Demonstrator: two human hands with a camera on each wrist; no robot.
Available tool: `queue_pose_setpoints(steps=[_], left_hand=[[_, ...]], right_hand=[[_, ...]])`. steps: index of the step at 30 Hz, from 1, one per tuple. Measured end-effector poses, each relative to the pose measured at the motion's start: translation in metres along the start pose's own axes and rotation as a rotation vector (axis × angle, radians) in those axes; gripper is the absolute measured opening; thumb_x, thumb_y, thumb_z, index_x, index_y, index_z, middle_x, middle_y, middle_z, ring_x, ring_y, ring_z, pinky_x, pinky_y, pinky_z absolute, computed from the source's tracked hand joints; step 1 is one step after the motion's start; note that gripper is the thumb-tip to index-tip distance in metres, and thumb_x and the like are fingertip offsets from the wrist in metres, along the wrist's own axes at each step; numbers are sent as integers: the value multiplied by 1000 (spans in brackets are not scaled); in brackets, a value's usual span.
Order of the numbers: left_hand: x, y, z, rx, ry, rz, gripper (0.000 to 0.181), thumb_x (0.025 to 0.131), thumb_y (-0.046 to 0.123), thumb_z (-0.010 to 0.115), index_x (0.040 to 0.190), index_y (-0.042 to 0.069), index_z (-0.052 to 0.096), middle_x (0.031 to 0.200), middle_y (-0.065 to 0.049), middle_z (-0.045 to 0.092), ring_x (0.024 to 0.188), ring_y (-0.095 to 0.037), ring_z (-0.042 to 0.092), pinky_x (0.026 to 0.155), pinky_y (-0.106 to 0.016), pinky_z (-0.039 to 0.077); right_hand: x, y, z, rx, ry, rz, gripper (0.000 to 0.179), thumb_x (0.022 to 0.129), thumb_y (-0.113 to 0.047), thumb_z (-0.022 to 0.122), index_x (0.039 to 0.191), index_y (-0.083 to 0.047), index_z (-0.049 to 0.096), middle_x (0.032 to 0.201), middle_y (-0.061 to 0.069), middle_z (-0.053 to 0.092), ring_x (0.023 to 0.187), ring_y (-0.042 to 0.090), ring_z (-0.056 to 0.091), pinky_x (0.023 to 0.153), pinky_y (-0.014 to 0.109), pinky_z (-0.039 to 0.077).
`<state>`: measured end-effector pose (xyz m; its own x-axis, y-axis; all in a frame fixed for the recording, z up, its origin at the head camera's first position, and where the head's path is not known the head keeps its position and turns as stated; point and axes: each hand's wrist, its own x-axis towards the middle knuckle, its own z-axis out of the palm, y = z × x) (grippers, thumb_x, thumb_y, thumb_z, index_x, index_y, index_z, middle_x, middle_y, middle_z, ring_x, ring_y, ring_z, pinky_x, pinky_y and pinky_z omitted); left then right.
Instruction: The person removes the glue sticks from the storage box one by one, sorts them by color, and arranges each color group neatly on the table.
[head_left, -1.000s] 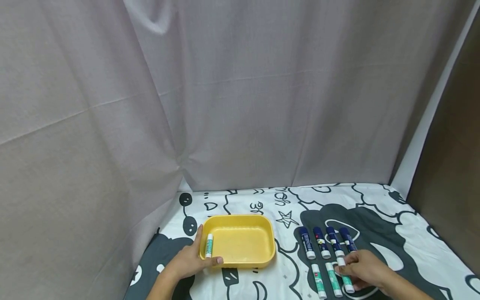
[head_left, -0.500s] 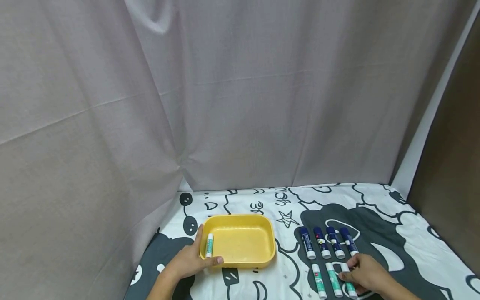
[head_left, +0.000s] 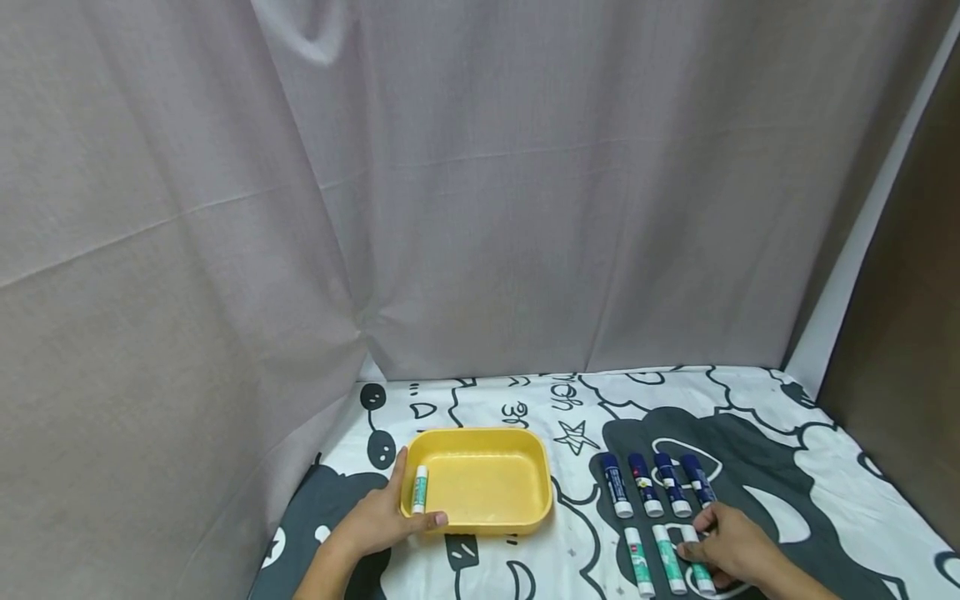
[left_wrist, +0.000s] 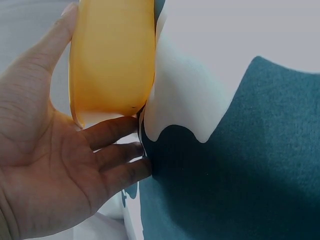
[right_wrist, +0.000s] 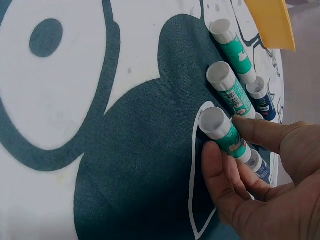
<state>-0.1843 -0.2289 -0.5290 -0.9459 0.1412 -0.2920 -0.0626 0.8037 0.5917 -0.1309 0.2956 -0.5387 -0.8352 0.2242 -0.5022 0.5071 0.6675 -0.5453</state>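
Observation:
My right hand (head_left: 731,546) pinches a green-and-white glue stick (right_wrist: 225,135) between thumb and fingers, at the right end of a row of green glue sticks. Two more green glue sticks, one outermost (head_left: 638,562) and one in the middle (head_left: 669,560), lie to its left, roughly parallel. My left hand (head_left: 378,521) rests at the near left corner of a yellow tray (head_left: 487,492), thumb along the front and a finger up the left side. Inside the tray, against its left wall, lies one green glue stick (head_left: 420,490).
Behind the green row lies a row of several dark blue sticks with white ends, including the leftmost blue stick (head_left: 617,486). A patterned black-and-white cloth (head_left: 555,567) covers the table. Grey curtain (head_left: 480,208) hangs behind, and a brown panel (head_left: 900,358) stands at the right.
My right hand has shifted the glue stick slightly right and toward me, away from the blue stick it overlapped, lining it up with the green row. The left hand and tray stay put.

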Motion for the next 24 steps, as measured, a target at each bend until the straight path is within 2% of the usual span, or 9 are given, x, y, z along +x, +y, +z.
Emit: queue_pose_setpoints(steps=[6,10,15,20,24], left_hand=[[1,-1,1,-2,1,-7,145,78,74,90,180,16,5,130,-22,74,97,-28,64,100,-64,56],[1,-1,1,3,1,-4,145,77,75,90,180,16,4,131,-23,73,98,-29,65,100,-65,56],[1,0,0,3,5,-2,146,77,75,90,180,16,4,134,-25,73,99,-29,65,101,-65,56],[0,1,0,3,4,-8,145,77,75,89,180,17,5,133,-24,73,99,-29,65,102,-66,56],[-1,2,0,6,7,-11,145,77,75,90,180,17,6,129,-24,74,98,-29,65,101,-65,56]], right_hand=[[-3,-3,-1,1,16,-2,48,93,-24,91,108,6,56,89,17,61,75,24,71,66,32,63],[0,-1,-4,1,29,-46,49,94,-30,90,105,4,57,87,16,63,72,24,72,63,33,64],[8,-1,-12,-16,18,-96,51,94,-46,88,98,-2,62,84,12,65,67,20,71,61,32,63],[-2,-22,-15,-8,47,-138,43,103,-43,77,87,-3,70,77,8,69,65,18,71,61,32,62],[-12,-44,-16,37,45,-193,45,107,-39,73,81,-3,72,73,6,70,65,17,72,62,33,64]])
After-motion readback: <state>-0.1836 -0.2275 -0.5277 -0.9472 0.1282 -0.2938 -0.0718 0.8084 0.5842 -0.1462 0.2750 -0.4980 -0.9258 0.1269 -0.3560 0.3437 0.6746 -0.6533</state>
